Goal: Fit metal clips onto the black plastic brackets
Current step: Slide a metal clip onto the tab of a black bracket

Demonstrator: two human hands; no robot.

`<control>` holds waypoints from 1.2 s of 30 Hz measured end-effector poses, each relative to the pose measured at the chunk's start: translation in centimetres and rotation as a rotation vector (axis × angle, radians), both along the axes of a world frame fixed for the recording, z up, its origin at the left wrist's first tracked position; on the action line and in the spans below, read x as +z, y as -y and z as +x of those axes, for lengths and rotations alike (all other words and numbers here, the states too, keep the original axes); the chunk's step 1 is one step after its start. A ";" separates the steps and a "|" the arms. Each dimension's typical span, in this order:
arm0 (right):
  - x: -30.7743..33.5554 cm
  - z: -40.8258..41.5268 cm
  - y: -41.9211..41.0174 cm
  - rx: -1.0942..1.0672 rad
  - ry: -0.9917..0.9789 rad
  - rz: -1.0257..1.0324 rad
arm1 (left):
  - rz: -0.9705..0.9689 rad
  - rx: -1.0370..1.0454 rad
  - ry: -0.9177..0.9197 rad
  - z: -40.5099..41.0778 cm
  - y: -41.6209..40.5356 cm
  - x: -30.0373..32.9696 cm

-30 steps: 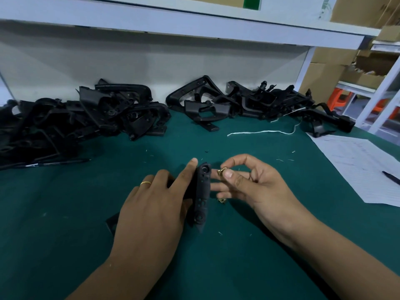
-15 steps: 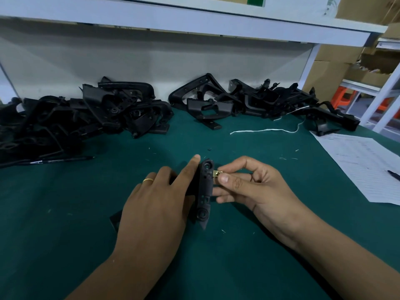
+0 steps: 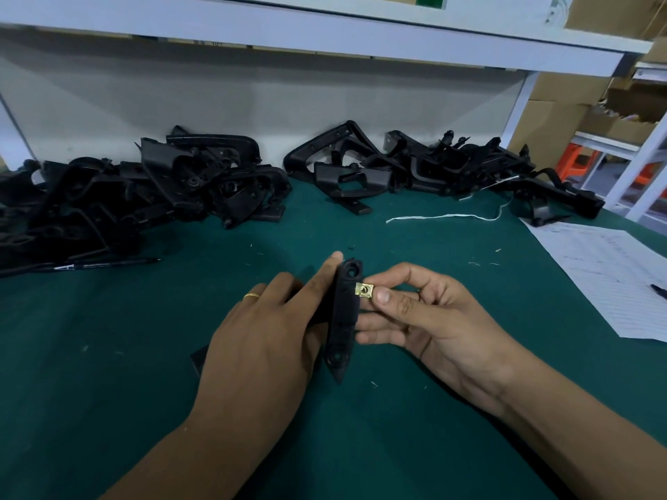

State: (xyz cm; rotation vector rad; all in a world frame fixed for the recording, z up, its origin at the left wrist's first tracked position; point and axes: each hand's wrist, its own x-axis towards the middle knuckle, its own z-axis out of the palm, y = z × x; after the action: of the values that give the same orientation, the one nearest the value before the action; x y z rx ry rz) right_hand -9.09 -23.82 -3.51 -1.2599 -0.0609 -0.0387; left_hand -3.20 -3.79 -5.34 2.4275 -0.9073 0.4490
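Note:
A black plastic bracket [image 3: 343,319] stands on edge on the green table [image 3: 108,373] in front of me. My left hand [image 3: 267,341], with a gold ring, grips it from the left, index finger stretched along its top. My right hand [image 3: 426,319] pinches a small brass-coloured metal clip [image 3: 363,290] between thumb and forefinger. The clip sits against the bracket's right edge near its upper end. Part of the bracket is hidden under my left hand.
Two heaps of black brackets lie along the back wall, one at the left [image 3: 137,200] and one at the right [image 3: 433,167]. A pen [image 3: 108,263] lies left, a white string [image 3: 444,216] behind, a printed sheet [image 3: 606,272] with a pen [image 3: 658,292] at right.
My right hand has brought the clip from just off the bracket up against the bracket's right edge. My left hand has kept its hold on the bracket.

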 end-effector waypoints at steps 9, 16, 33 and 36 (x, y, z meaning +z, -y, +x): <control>-0.5 0.1 0.3 -0.022 -0.032 -0.084 | 0.030 -0.047 0.032 0.0 0.3 -0.4; 0.0 0.2 1.5 -0.318 0.188 -0.707 | 0.040 0.117 0.019 -0.3 0.3 0.2; -0.4 -0.1 3.0 -0.150 0.089 -1.084 | 0.106 0.262 -0.073 -0.1 0.2 -0.1; -0.4 0.0 2.6 -0.151 0.145 -0.860 | 0.079 0.241 -0.081 -0.1 0.0 0.0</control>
State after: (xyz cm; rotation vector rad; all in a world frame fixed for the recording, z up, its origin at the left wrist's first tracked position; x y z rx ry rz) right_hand -9.09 -26.38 -3.88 -2.1186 -0.1144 -0.2562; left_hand -3.33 -3.82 -5.34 2.6200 -0.6117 0.4027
